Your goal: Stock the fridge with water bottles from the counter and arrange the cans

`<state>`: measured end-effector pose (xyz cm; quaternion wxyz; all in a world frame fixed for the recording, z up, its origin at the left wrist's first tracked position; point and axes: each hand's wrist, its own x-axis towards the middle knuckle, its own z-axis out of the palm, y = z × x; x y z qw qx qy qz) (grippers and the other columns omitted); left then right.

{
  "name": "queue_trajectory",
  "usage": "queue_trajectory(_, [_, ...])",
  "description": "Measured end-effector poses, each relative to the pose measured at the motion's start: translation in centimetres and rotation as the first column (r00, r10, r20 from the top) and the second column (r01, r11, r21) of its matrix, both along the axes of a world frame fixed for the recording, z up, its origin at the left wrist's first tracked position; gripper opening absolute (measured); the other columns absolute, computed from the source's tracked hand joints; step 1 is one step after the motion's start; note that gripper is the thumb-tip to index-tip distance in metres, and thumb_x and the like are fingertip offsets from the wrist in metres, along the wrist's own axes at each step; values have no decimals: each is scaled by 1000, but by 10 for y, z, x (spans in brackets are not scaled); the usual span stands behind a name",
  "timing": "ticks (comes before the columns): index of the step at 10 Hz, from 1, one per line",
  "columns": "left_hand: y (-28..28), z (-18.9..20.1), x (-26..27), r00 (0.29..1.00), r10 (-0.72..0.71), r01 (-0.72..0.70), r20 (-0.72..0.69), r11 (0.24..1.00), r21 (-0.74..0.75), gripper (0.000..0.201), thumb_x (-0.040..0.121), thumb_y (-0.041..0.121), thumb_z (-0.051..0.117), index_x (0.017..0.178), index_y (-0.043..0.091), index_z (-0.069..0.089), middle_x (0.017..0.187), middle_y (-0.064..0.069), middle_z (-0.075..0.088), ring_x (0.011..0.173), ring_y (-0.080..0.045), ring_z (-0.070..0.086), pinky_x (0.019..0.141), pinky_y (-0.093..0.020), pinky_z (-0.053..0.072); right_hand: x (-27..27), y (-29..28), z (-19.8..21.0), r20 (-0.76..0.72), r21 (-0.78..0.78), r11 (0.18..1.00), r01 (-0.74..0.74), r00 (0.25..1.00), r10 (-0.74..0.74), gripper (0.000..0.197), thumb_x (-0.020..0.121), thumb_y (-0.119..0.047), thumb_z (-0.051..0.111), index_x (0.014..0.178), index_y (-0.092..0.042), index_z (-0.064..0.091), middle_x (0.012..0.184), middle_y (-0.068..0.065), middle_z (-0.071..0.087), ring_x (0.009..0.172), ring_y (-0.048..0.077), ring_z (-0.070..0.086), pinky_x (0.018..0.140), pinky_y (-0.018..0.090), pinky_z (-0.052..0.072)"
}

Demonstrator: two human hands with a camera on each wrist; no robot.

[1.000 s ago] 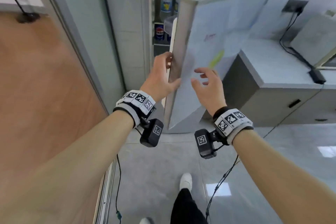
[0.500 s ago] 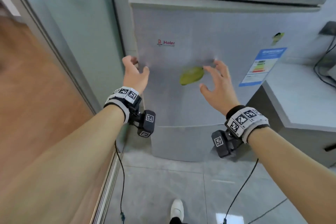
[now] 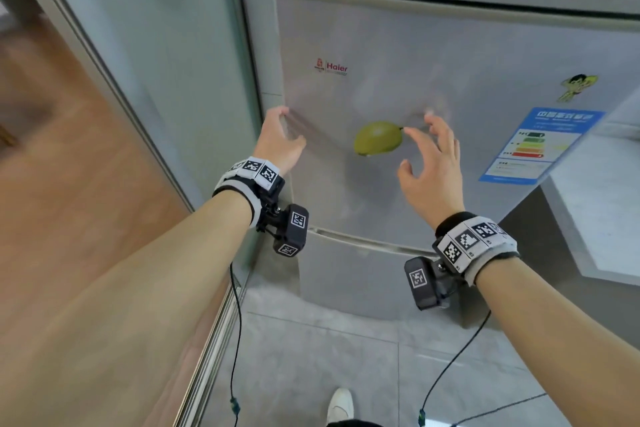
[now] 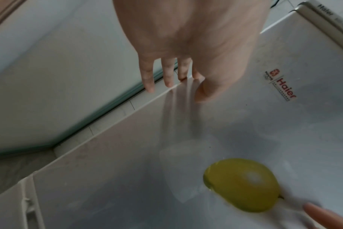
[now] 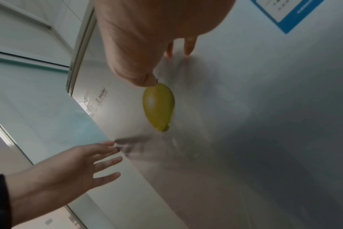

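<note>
The grey Haier fridge door [image 3: 450,62] stands shut, so no bottles or cans show in any view. My left hand [image 3: 280,139] lies with straight fingers against the door's left edge, and the left wrist view shows its fingertips [image 4: 167,82] on that edge. My right hand [image 3: 429,156] is spread with its fingertips on the door panel, just right of a yellow-green mango magnet [image 3: 378,138]. In the right wrist view my thumb [image 5: 143,79] sits by the magnet [image 5: 159,106]. Both hands hold nothing.
A frosted glass partition [image 3: 156,80] runs close along the fridge's left side, with wooden floor [image 3: 52,166] beyond it. A grey counter [image 3: 606,218] adjoins on the right. A blue energy label [image 3: 540,146] is stuck on the door. The lower door [image 3: 346,274] is shut.
The fridge door has swung from open to shut under both hands. The shelves with bottles and cans are no longer visible.
</note>
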<state>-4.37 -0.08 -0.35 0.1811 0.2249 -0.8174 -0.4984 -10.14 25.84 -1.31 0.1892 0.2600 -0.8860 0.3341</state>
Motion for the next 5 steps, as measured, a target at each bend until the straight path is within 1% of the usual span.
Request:
queue_trajectory(1, [-2, 0, 18, 999, -39, 40, 27, 999, -28, 61, 85, 11, 57, 142, 20, 37, 145, 2, 42, 135, -14, 41, 113, -42, 39, 11, -6, 5, 83, -23, 1000, 6, 997, -4, 49, 89, -11, 61, 137, -18, 53, 161, 2, 24, 146, 23, 25, 109, 24, 25])
queue_trajectory(2, [-1, 2, 34, 991, -130, 134, 41, 987, -85, 59, 87, 9, 55, 142, 18, 37, 145, 1, 45, 131, -16, 47, 111, -36, 39, 21, -12, 15, 175, -31, 1000, 1, 985, 5, 48, 92, -14, 60, 138, -17, 49, 162, 5, 21, 150, 22, 18, 112, 25, 21])
queue_trajectory(3, [3, 8, 54, 971, -239, 240, 30, 956, -168, 53, 90, 7, 55, 140, 16, 40, 139, 2, 52, 121, -15, 53, 104, -31, 42, 36, -15, 26, 177, -27, 1000, -3, 984, 8, 45, 91, -16, 61, 135, -14, 51, 156, 8, 33, 147, 24, 25, 112, 25, 20])
queue_trajectory(4, [10, 10, 69, 941, -335, 316, -53, 923, -219, 47, 90, 6, 55, 135, 15, 45, 132, 4, 56, 116, -15, 56, 101, -30, 43, 52, -15, 33, 108, -20, 1000, -23, 994, 25, 42, 88, -14, 62, 129, -9, 55, 142, 10, 47, 136, 24, 41, 107, 21, 25])
queue_trajectory(5, [15, 13, 77, 900, -421, 385, -111, 889, -248, 45, 90, 5, 54, 133, 15, 48, 130, 3, 57, 115, -14, 55, 97, -26, 44, 67, -14, 37, 96, -65, 997, -39, 994, 45, 40, 86, -14, 61, 125, -10, 58, 129, 7, 55, 119, 20, 53, 100, 21, 36])
